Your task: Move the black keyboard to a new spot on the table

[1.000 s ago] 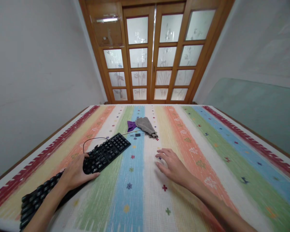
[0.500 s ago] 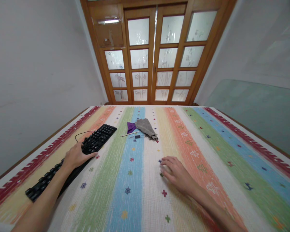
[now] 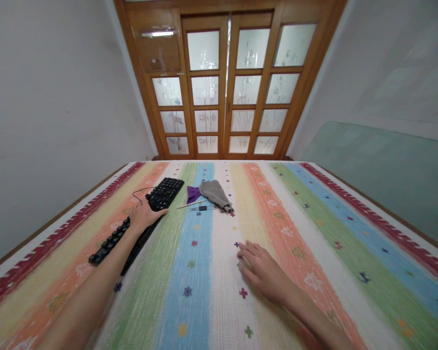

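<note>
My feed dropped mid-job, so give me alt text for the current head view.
The left hand holds a slanted black keyboard over a striped tablecloth; the right hand, loosely curled, is apart from it. Beyond lie a gray cloth, a purple cloth and a small black object.

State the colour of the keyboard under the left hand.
The keyboard is black, showing best in the head view.

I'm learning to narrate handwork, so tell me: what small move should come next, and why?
I'd suggest the left hand ease its hold on the keyboard, lowering it if raised: the keyboard's far end sits left of the purple cloth with a gap between, and the right hand is well apart.
</note>
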Demonstrator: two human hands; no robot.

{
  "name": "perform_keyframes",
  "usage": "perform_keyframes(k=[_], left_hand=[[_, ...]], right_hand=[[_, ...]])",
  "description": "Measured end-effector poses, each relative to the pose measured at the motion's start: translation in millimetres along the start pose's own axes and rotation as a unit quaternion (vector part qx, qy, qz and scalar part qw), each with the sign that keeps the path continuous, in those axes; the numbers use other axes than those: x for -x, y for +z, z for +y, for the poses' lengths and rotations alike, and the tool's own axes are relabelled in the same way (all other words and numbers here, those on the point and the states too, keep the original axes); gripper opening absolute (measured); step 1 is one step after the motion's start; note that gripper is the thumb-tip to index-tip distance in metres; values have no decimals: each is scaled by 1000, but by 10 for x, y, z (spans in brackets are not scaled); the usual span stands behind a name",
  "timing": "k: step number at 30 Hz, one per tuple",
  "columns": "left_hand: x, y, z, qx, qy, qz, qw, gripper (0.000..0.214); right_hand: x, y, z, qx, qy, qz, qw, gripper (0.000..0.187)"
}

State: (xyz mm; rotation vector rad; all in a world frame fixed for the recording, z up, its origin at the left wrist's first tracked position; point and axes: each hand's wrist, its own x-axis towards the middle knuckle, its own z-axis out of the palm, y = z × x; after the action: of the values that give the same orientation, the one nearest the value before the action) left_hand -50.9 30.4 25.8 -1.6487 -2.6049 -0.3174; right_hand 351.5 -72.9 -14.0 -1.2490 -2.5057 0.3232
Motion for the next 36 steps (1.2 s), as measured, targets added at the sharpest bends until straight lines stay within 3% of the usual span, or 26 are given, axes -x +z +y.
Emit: perform_keyframes(k=[8,20,25,31,36], left_hand=[[14,27,229,-19,-41,-4,999,109],[128,111,169,15,-14,39,999,87],[66,97,115,115,-50,34,991,73],[-54,97,10,160,-106,47,980,53],[3,120,34,140,-71,59,986,49]], right_hand=[[-46,27,-123,63,8,11,998,21],[-72,21,-200,87,47,6,995,33],[-89,84,-275,114,82,11,990,35],[-162,139,-482,167,136,-10,976,43],[-179,134,-533,168,152,-5,974,43]])
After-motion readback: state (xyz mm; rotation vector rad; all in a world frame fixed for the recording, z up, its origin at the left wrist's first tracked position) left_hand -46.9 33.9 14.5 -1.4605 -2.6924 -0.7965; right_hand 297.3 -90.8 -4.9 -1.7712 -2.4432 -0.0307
